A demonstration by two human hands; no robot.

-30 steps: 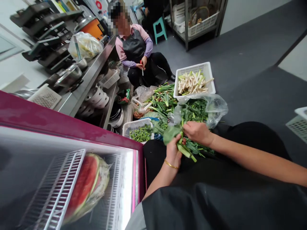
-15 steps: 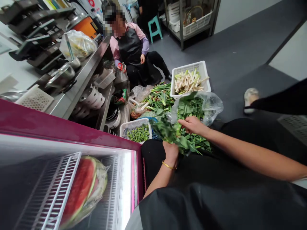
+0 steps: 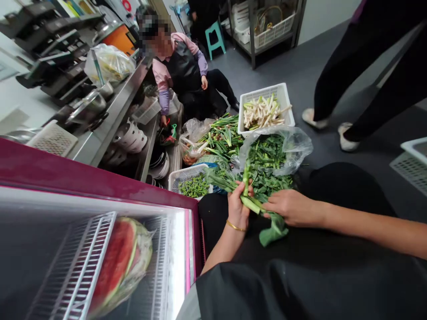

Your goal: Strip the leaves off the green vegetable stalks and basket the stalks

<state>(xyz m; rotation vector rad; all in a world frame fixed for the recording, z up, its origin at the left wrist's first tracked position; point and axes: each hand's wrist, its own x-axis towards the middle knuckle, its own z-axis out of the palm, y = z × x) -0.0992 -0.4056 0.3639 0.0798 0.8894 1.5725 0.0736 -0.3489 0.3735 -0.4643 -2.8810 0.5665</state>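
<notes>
A thick green stalk [image 3: 251,205] of a leafy vegetable is gripped in my left hand [image 3: 238,209], its leaves trailing toward the upper left. My right hand [image 3: 295,208] is closed, its fingertips pinching a leaf stem beside the stalk's cut end. A broad leaf [image 3: 273,230] hangs below those fingers. Just beyond both hands lies a heap of leafy greens [image 3: 268,153], partly inside a clear plastic bag [image 3: 296,151]. To the left of my left hand stands a small white basket [image 3: 174,181] holding short green pieces.
A white basket [image 3: 288,116] of pale stalks stands behind the bag, near a pile of long green stalks [image 3: 227,138]. An open fridge [image 3: 160,200] with cut watermelon is at left. A seated co-worker [image 3: 183,66] reaches under the counter. Another person's legs [image 3: 353,66] are at right.
My right hand has moved down and right, from the leaves to the stalk's lower end. The stalk is now exposed. A person has stepped further into view at right; the seated co-worker's arm is lower.
</notes>
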